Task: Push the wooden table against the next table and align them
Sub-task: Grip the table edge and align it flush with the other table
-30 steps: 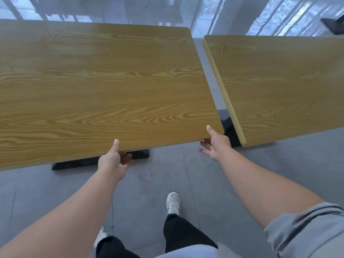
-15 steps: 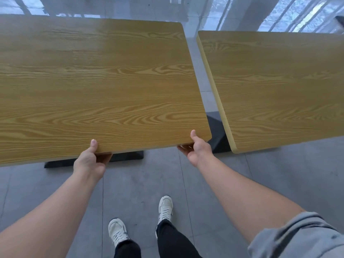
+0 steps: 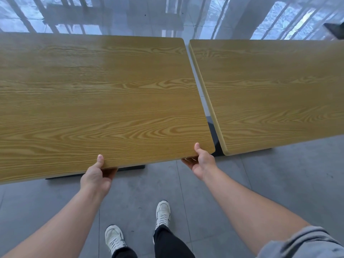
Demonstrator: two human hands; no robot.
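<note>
Wood-grain bench (image 3: 104, 94) sits on the left w/ both hands clamped on its near edge: left hand (image 3: 96, 176) around mid-edge, thumb on top & fingers tucked under; right hand (image 3: 202, 162) at the near right corner, same grip. Next bench (image 3: 275, 94) lies to the right, not touching yet. A thin wedge of gap (image 3: 203, 101) runs btwn the two facing edges, tight at the far end, wider toward the near corners, w/ dark base (image 3: 214, 135) showing through it.

Key relation: target lies straight right of the hands, so the push runs sideways along the grabbed edge. Right hand is nearer the gap, prob. steers the corner; left supplies the shove. Near corners look offset too, the next bench reaching a bit closer to the person, so some squaring likely needed after contact. Watch right-hand fingers at the closing corner.
</note>
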